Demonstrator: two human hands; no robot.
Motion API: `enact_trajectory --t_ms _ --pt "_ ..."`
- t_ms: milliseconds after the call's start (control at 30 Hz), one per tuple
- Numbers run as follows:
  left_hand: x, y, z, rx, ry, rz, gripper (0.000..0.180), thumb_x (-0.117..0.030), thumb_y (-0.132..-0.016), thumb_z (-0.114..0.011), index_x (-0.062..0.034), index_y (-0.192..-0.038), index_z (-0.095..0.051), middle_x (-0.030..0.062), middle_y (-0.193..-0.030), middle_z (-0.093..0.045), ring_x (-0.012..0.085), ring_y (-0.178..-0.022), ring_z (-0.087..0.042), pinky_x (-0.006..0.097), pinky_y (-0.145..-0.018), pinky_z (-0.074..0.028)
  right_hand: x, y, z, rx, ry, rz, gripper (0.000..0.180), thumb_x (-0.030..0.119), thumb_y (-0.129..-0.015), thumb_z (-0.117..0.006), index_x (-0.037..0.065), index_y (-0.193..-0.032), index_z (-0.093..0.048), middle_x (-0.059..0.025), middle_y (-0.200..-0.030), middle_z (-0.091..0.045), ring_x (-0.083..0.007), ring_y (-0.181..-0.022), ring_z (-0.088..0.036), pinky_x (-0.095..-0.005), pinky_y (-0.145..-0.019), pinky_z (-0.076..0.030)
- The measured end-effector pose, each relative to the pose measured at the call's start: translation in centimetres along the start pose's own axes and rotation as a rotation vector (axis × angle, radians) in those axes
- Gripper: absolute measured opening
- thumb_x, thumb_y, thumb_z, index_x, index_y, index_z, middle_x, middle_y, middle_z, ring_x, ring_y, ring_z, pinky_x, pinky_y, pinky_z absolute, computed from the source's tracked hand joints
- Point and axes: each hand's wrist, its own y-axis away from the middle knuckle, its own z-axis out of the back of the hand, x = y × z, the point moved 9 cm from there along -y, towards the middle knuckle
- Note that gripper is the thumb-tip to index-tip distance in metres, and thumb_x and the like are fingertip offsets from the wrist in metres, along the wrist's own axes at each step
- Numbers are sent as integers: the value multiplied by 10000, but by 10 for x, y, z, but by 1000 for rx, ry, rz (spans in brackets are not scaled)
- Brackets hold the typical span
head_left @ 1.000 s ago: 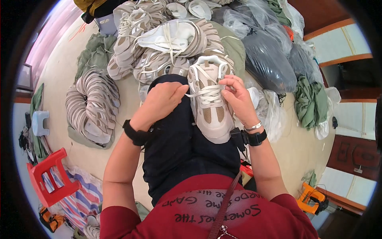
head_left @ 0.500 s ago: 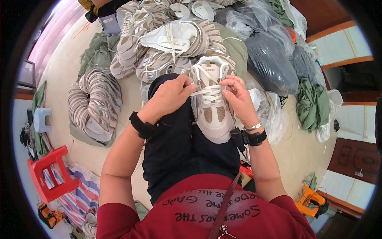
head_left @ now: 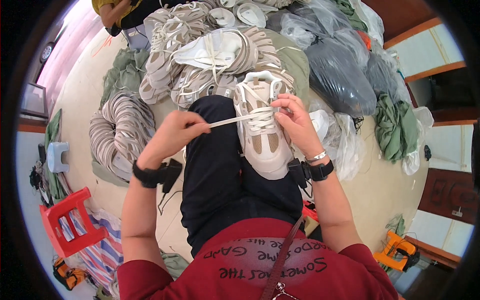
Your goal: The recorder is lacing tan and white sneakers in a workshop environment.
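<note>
Head view: my left hand (head_left: 172, 134) pinches the white shoelace (head_left: 231, 120) taut; my right hand (head_left: 296, 122) grips the sneaker (head_left: 262, 135) on my lap. Pulling too hard could probably unthread the lace.

The sneaker (head_left: 262, 132) looks matt, mesh cloth with smooth cream panels; its flat lace (head_left: 235, 120) is woven cloth. Dark bags (head_left: 337, 75) are glossy plastic. The floor (head_left: 80, 95) looks smooth.
</note>
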Motion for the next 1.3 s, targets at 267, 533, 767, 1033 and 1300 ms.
enact_trajectory --t_ms 267,533,767,1033,1300 --pt "38 98 84 -162 -155 238 168 -120 -868 -667 34 -808 -694 -11 -615 -557 51 -587 -465 250 -523 -368 -7 0 1 -5 -52 -26 217 74 -885 -605 68 -1098 -638 -42 -1268 -453 -83 -907 -506 -247 -841 -451" --pt "48 203 152 -384 -173 458 164 -129 -876 -651 12 -792 -659 -48 -643 -495 38 -607 -428 223 -534 -321 34 -4 2 70 191 145 242 103 -873 -584 52 -1106 -622 -88 -1183 -546 -200 -1034 -549 -299 -869 -463" --pt "-28 236 157 -428 -54 128 451 -406 -849 -702 -28 -660 -546 -9 -594 -474 87 -540 -403 249 -514 -295 84 10 -89 447 239 405 296 136 -861 -604 38 -1140 -585 -155 -1126 -582 -335 -1037 -586 -402 -889 -482" --pt "-41 192 128 -259 -1 182 248 -197 -811 -708 22 -736 -620 21 -654 -549 98 -606 -467 251 -551 -331 114 39 -30 603 -114 90 256 158 -910 -594 44 -1138 -618 -55 -790 -663 -133 -613 -577 -282 -577 -455" --pt "-20 114 71 3 69 243 115 -93 -859 -672 20 -848 -690 -18 -671 -548 50 -603 -456 219 -552 -343 41 83 82 148 -712 -76 331 162 -920 -589 -25 -1191 -572 -77 -770 -667 -5 -453 -364 -168 -423 -250"
